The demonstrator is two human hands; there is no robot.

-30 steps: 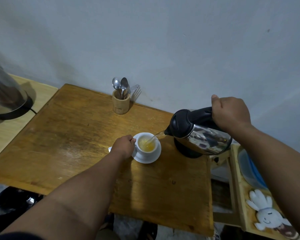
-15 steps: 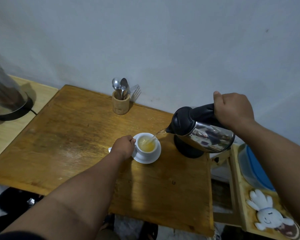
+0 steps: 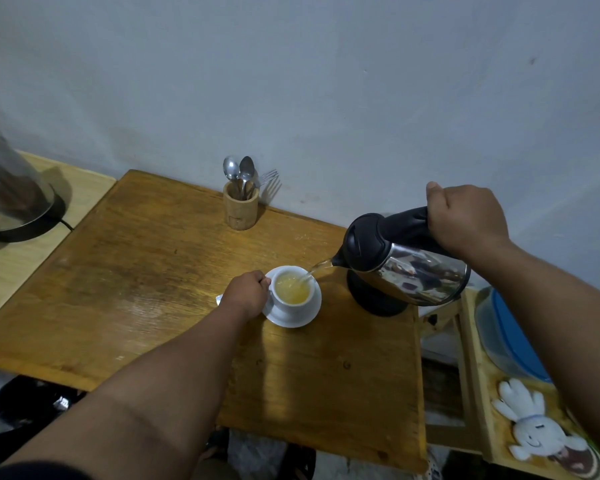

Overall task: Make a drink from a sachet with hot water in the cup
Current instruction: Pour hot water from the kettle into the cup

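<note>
No brand, label or writing can be read on anything in view. The right hand (image 3: 466, 218) is wrapped tightly round the black handle of a steel kettle (image 3: 407, 263), arm reaching in from the right, tilting the spout down to the left. A thin stream of water (image 3: 317, 266) falls into a white cup (image 3: 291, 292) of pale yellow liquid. The cup stands on a white saucer (image 3: 293, 317) on the wooden desk (image 3: 146, 271). The left hand (image 3: 246, 294), forearm stretched forward, has its fingers curled closed at the cup's left side, at the handle. A small silvery scrap, perhaps the sachet (image 3: 219, 299), peeks out beside the left hand.
</note>
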